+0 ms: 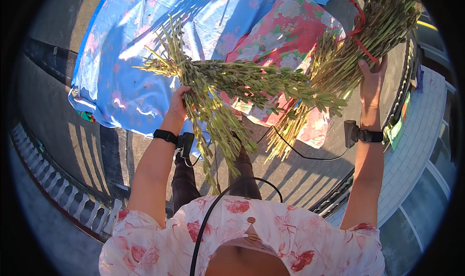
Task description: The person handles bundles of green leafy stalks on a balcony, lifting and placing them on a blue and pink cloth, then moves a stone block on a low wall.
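My left hand [180,103] grips a bunch of dried stalks with seed pods [218,112], which look like sesame. The cut ends fan out at the upper left. Its podded tops spread in two sprays, one to the right and one down towards my legs. At the right, my right hand [373,78] holds the side of a larger bundle of dry stalks [338,70], its thumb in front and most fingers hidden behind. A red cloth strip [358,32] is tied around that bundle. The bundle stands tilted, its straw-coloured ends [287,134] low near the floor.
A blue patterned sheet [105,76] covers the concrete floor ahead, with a red floral cloth [279,32] over its right part. Dark cables [308,158] run from the wrist devices. A white balustrade [65,188] borders the left, and a tiled ledge [414,119] the right.
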Action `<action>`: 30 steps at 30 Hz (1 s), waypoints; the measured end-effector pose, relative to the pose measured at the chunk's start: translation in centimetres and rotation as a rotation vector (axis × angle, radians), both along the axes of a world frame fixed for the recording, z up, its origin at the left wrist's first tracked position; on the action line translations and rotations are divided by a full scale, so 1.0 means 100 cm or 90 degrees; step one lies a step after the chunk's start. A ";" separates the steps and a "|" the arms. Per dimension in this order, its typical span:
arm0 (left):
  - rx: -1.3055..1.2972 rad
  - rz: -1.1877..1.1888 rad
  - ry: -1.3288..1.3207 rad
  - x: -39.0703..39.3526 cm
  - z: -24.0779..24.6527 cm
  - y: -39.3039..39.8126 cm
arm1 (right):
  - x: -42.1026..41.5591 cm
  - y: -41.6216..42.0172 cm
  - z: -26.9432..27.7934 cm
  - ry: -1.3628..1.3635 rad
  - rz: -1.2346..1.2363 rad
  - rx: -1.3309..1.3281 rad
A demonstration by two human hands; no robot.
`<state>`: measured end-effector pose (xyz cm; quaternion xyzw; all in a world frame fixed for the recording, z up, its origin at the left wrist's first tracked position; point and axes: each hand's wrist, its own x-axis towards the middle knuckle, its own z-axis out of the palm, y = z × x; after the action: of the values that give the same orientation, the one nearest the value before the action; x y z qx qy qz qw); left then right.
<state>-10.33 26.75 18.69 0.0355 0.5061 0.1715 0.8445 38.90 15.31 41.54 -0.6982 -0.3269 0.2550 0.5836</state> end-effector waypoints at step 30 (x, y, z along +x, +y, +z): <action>0.177 0.155 -0.075 -0.021 0.066 0.153 | -0.104 -0.027 -0.284 -0.499 -0.100 -0.643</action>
<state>-12.45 42.08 25.33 0.0804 0.4276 0.3426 0.8327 28.46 12.65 13.16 -0.9503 -0.3031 0.0601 0.0375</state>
